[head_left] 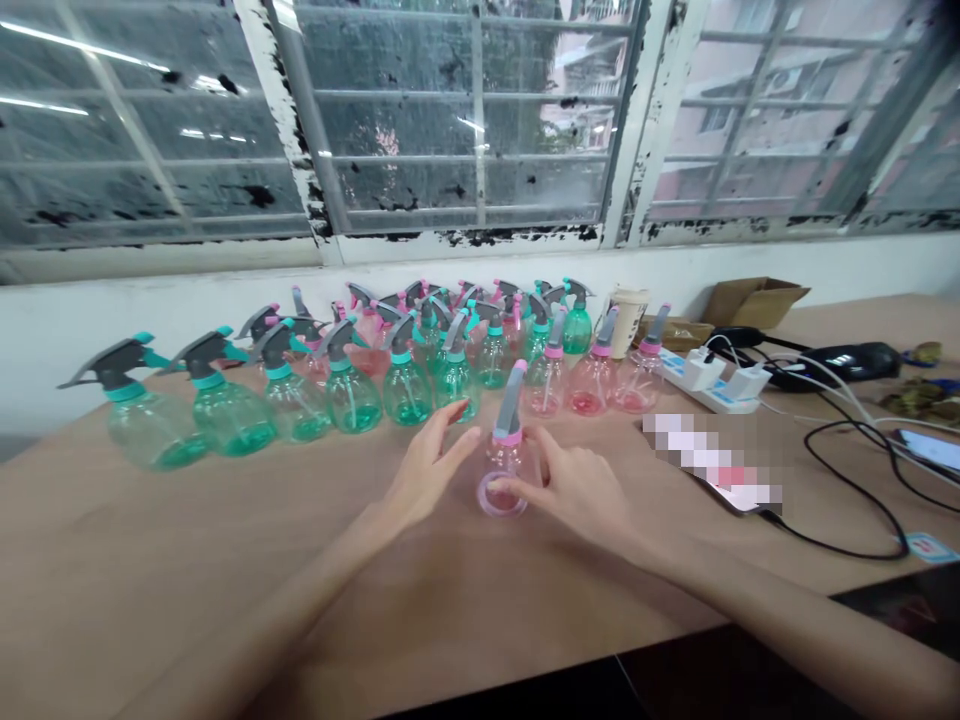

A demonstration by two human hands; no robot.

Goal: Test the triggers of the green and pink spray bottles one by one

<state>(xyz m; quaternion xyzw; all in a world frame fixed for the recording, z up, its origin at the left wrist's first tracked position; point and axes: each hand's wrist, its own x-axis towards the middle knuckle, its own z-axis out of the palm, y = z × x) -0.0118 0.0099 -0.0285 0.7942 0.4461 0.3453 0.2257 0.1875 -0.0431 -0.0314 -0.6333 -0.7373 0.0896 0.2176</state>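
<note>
A pink spray bottle (504, 462) with a grey trigger head stands on the wooden table (187, 560) in front of me. My right hand (574, 485) grips its right side, fingers wrapped round the body. My left hand (431, 465) is just left of the bottle with its fingers stretched out, fingertips close to it, holding nothing. Behind stand several green spray bottles (352, 390) and several pink spray bottles (596, 375) in rows.
A white power strip (709, 385) with plugs and black and white cables lies at the right. A phone (930, 448), a paper cup (628, 318) and a cardboard box (754, 298) are also on the right. A window wall runs behind the table.
</note>
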